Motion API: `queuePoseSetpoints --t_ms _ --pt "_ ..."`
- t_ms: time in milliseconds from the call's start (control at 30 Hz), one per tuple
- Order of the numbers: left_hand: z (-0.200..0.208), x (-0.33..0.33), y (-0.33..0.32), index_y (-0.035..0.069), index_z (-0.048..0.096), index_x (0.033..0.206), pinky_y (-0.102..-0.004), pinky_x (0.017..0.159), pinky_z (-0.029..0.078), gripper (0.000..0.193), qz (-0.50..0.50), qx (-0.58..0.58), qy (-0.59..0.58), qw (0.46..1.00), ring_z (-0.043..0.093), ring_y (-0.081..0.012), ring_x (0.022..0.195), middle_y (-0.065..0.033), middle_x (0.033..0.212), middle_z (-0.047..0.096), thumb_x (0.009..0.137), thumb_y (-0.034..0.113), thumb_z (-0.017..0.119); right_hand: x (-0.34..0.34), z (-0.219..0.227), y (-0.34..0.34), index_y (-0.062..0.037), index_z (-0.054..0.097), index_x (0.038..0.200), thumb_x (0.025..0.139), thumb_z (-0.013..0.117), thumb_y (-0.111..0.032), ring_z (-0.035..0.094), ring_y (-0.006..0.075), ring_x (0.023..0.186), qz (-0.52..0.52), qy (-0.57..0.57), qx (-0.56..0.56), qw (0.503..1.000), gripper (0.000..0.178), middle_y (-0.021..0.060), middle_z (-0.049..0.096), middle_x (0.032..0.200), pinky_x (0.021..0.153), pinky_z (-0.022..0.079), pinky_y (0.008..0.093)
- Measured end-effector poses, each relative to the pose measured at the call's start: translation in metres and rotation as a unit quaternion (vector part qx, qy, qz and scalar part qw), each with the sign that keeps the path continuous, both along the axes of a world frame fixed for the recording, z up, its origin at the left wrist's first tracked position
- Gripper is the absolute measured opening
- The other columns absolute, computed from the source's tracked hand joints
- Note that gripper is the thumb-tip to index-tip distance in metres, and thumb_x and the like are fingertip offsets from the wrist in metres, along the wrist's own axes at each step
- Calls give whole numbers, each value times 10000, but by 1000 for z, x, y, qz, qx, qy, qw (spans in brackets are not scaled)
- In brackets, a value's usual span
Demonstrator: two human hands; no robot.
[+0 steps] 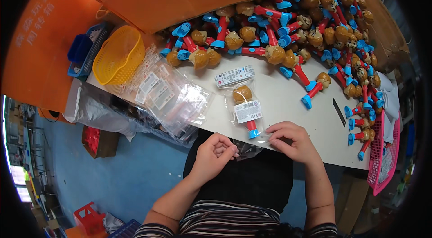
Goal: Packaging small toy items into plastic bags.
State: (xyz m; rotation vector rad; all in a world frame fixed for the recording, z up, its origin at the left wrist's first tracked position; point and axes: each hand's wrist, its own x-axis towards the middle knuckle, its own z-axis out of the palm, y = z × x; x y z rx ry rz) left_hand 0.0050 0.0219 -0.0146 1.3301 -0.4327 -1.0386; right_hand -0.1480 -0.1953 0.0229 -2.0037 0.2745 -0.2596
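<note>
Striped shirt (pixel 229 215) lies nearest, at six o'clock; both bare forearms (pixel 173 199) reach up toward the bench (pixel 288 98). Left hand (pixel 215 156), at seven o'clock of the toy (pixel 242 95), curls its fingers, the grip pinching the clear bag's (pixel 230 114) lower edge. Right hand (pixel 294 141), at four, points toward ten, its grip released, thumb and fingers parted. Inside the bag, the toy slants slightly: brown head toward half past eleven, blue foot (pixel 254 134) half past five

My left hand (pixel 214 156) curls into a pinch; my right hand (pixel 294 142) angles inward, loosely arched and unclenched.
</note>
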Motion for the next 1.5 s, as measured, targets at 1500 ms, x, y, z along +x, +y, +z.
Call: queuePoseSetpoints --t_ms 1500 --pt "-11 8 -7 6 667 934 -314 726 540 164 -25 -102 -440 892 675 -249 812 -107 884 680 784 -45 707 -4 7 -2 -10 696 825 817 676 -56 644 183 862 -37 44 72 996 51 108 701 1004 778 499 291"
